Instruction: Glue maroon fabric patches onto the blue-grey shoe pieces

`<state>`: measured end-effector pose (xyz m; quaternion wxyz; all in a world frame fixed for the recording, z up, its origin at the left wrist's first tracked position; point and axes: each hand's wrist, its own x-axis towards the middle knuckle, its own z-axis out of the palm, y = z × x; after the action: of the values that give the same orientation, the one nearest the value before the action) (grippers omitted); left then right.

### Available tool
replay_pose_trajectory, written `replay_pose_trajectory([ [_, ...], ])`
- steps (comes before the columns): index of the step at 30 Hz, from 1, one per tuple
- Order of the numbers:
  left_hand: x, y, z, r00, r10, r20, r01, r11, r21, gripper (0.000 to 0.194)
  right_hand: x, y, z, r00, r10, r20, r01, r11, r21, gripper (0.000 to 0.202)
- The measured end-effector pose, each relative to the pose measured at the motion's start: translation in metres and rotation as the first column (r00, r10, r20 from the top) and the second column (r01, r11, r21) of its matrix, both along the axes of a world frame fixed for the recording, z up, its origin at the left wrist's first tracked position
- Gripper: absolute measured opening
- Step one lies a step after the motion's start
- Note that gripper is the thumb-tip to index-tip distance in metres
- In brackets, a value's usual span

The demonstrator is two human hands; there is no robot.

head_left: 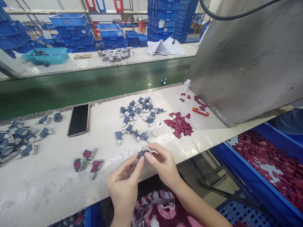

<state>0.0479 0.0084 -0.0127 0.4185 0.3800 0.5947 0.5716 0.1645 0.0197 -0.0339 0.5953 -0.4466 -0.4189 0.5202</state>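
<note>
A small blue-grey and white part (143,152) is pinched between both hands near the table's front edge. My left hand (126,179) grips its left side, and my right hand (163,162) holds the right side with thumb and fingers. Fingertips cover much of the part. Beyond the hands lie several similar blue-grey parts (138,111) in a loose group. To their right is a pile of dark red pieces (181,125). Three parts with red faces (87,154) rest left of my left hand. A small translucent bottle (158,129) stands just behind my right hand.
A phone (79,119) and a heap of blue-grey parts (16,138) are at the left. An orange-red tube (200,111) lies near a metal panel (248,56). Beyond runs a green belt (99,83); a blue bin (267,164) of red pieces is at lower right.
</note>
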Motion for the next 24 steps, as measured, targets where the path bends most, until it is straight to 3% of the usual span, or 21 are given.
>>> replay_pose_trajectory([
  [5, -0.002, 0.001, -0.006, 1.000, 0.010, -0.025, -0.010, 1.000, 0.005, 0.023, 0.000, 0.003, -0.006, 1.000, -0.002, -0.025, 0.001, 1.000, -0.013, 0.020],
  [11, -0.007, -0.002, -0.011, 0.990, -0.030, -0.135, 0.040, 0.996, 0.075, 0.019, 0.001, 0.007, -0.005, 0.969, 0.044, -0.243, -0.091, 0.978, -0.190, 0.020],
  [14, -0.014, -0.001, -0.015, 0.960, -0.079, -0.268, 0.126, 0.978, 0.163, 0.021, 0.001, 0.008, -0.003, 0.955, 0.071, -0.288, -0.148, 0.956, -0.255, 0.026],
  [17, -0.021, 0.000, -0.015, 0.916, -0.117, -0.384, 0.212, 0.953, 0.216, 0.025, 0.003, 0.008, -0.003, 0.965, 0.133, -0.228, -0.189, 0.951, -0.243, 0.032],
  [19, -0.021, -0.001, -0.010, 0.927, -0.092, -0.364, 0.158, 0.975, 0.156, 0.024, 0.005, 0.008, -0.002, 0.985, 0.138, -0.105, -0.155, 0.972, -0.179, 0.039],
  [21, -0.018, -0.004, -0.002, 0.960, -0.060, -0.273, 0.078, 0.995, 0.057, 0.023, 0.008, 0.006, 0.000, 0.991, 0.058, 0.118, -0.057, 0.998, -0.013, 0.052],
  [22, -0.016, -0.005, 0.002, 0.975, -0.054, -0.214, 0.058, 0.998, 0.013, 0.023, 0.011, 0.006, 0.002, 0.969, -0.016, 0.245, -0.012, 0.993, 0.114, 0.058],
  [24, -0.013, -0.007, 0.010, 0.993, -0.061, -0.105, 0.057, 0.997, -0.044, 0.022, 0.016, 0.007, 0.006, 0.877, -0.185, 0.444, 0.004, 0.926, 0.378, 0.055],
])
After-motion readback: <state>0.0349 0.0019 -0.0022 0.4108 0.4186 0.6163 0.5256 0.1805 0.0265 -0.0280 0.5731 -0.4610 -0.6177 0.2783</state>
